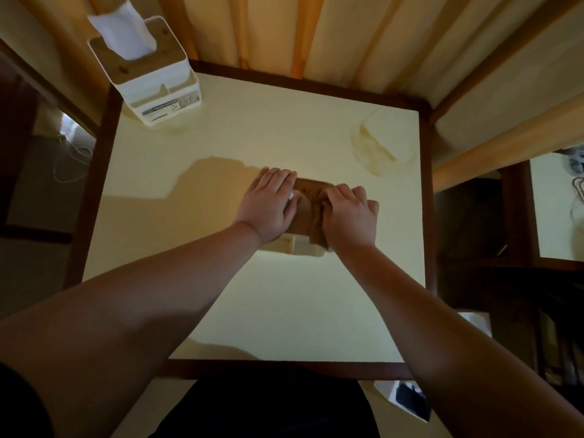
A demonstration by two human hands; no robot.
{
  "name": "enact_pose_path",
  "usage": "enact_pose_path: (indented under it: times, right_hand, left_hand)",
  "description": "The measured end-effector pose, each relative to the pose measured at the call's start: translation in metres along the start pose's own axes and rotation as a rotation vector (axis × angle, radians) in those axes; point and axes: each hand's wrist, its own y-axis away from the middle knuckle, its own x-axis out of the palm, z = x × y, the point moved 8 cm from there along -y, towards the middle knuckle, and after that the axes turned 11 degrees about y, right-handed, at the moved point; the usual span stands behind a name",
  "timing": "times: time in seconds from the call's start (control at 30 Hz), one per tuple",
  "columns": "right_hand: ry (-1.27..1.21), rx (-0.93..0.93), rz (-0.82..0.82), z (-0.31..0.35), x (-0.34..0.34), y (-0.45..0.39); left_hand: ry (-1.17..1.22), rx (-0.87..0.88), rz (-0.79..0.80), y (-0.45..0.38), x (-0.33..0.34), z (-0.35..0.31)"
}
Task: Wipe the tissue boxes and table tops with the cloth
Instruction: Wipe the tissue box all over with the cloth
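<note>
A white tissue box point(305, 247) with a brown wooden lid point(311, 185) stands in the middle of the pale yellow table top point(284, 305). My left hand point(268, 205) lies over the lid's left half and holds the box down, with a bit of white tissue point(295, 196) showing by its fingers. My right hand point(350, 218) presses a crumpled brown cloth point(317, 224) onto the right half of the lid. A second white tissue box point(158, 90), with a tissue sticking up from its wooden top, stands at the table's far left corner.
The table has a dark brown rim point(284, 369). A wooden slatted wall point(300, 30) rises behind it. Another pale table top point(554, 210) stands to the right, beyond a dark gap. A white object point(403, 396) lies low at the near right. White cables point(71, 162) lie on the floor at left.
</note>
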Motion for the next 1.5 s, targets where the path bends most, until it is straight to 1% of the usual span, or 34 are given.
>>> enact_pose_path:
  times: [0.13, 0.27, 0.37, 0.53, 0.73, 0.83, 0.93, 1.03, 1.27, 1.4, 1.5]
  right_hand:
    - [-0.021, -0.123, -0.016, 0.005, -0.005, 0.036]
    - [0.001, -0.182, -0.004, 0.002, -0.006, 0.051]
    - [0.023, -0.179, 0.008, -0.002, -0.006, 0.043]
    - [0.018, -0.093, -0.012, -0.009, -0.010, 0.020]
    - [0.018, -0.044, 0.045, -0.003, -0.010, -0.024]
    - [0.001, -0.057, 0.052, -0.003, -0.010, -0.025]
    - [0.015, -0.118, 0.082, -0.005, -0.010, -0.018]
    - [0.011, -0.178, 0.058, -0.008, -0.014, -0.002]
    - [-0.054, -0.267, 0.051, -0.010, -0.005, 0.043]
    - [-0.048, -0.295, 0.071, -0.013, -0.004, 0.043]
    - [-0.025, -0.259, 0.040, -0.013, -0.008, 0.033]
  left_hand:
    - [0.004, -0.018, 0.022, 0.000, 0.001, 0.001]
    - [0.008, -0.020, 0.025, 0.001, 0.002, 0.002]
    - [0.015, -0.016, 0.010, 0.001, 0.001, 0.002]
    - [0.025, 0.006, -0.033, 0.001, -0.003, -0.001]
    - [-0.021, 0.004, -0.007, -0.003, 0.000, 0.003]
    - [-0.030, 0.007, -0.024, -0.003, 0.000, 0.003]
    - [-0.018, 0.008, -0.048, -0.002, -0.001, 0.002]
    - [-0.004, 0.018, -0.060, 0.000, -0.004, -0.001]
    - [0.016, -0.016, -0.031, 0.001, -0.001, 0.001]
    - [0.025, 0.008, -0.021, 0.001, 0.000, -0.002]
    - [0.026, 0.011, -0.013, 0.001, -0.001, -0.003]
